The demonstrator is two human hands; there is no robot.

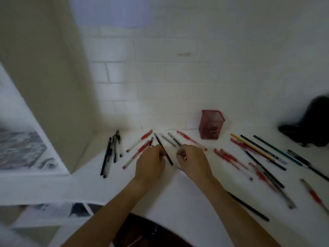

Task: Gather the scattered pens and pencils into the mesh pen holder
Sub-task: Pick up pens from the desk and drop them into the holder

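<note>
White surface (178, 202) against tiled wall, pens scattered, red mesh holder (211, 124) at back; left hand (151, 162) pinching light, stiff black pencil (163, 151) mid-shaft, right hand (193, 160) curled, contents unclear.

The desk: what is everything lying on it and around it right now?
Holder: one, red mesh, upright at the back by the wall, no pens in it; something small and pale at its bottom.
Black pens: a cluster of about four, far left.
Red pens: many, scattered left, centre and right; count unclear.
Yellow pencil: one, right of the holder.
Dark pencils: several, right side, one near the front edge.
Black bag: one, far right.
Wall: white tiles, behind.
Desk: white.
Left hand: closed on a black pencil.
Right hand: fingers curled over centre pens; grip unclear.
</note>
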